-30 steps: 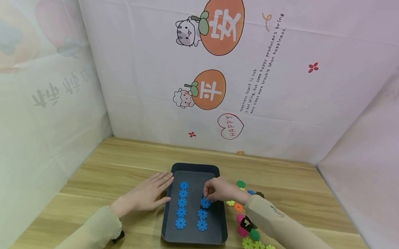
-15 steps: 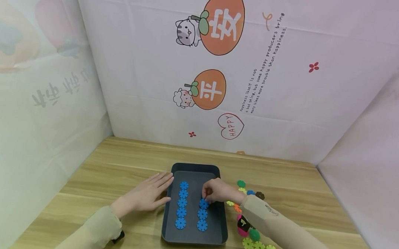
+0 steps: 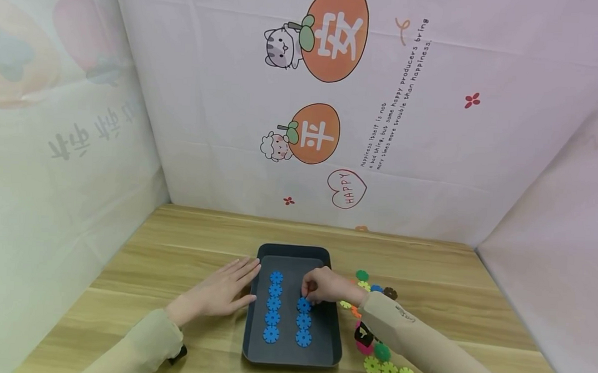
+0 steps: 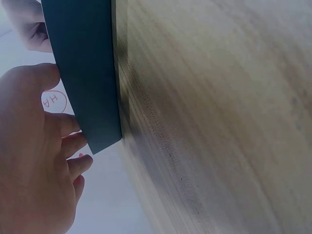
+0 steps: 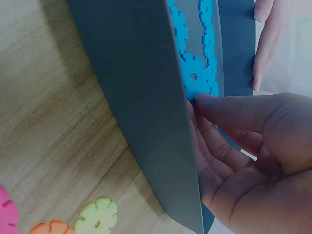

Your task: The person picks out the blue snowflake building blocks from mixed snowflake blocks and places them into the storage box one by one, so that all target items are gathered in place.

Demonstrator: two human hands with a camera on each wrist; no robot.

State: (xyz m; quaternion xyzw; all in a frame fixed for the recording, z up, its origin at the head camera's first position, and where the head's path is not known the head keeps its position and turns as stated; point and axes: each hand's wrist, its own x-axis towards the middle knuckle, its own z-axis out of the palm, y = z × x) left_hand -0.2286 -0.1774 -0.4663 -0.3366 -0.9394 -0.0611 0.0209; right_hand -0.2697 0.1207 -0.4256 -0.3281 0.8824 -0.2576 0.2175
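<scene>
A dark grey tray [image 3: 285,350] lies on the wooden table with two columns of blue notched plastic discs in it. The left column [image 3: 273,304] has several discs in line; the right one has three. My right hand [image 3: 331,285] reaches over the tray's right wall and pinches the farthest disc [image 3: 304,305] of the right column at its edge. Its thumb lies on that blue disc [image 5: 187,70] in the right wrist view; the fingertips below are partly hidden by the wall. My left hand [image 3: 219,291] rests with extended fingers against the tray's left rim [image 4: 87,73].
Right of the tray lie loose discs: green [image 3: 362,275], yellow-green [image 3: 390,372], pink [image 3: 365,348], orange and brown [image 3: 390,293], some hidden under the right forearm. A black object [image 3: 177,355] sits at the left sleeve. Printed cloth [image 3: 221,122] walls the table.
My right hand has shifted slightly left with the blue disc, which now lines up with the two nearer discs of the right column. The left hand has stayed in place.
</scene>
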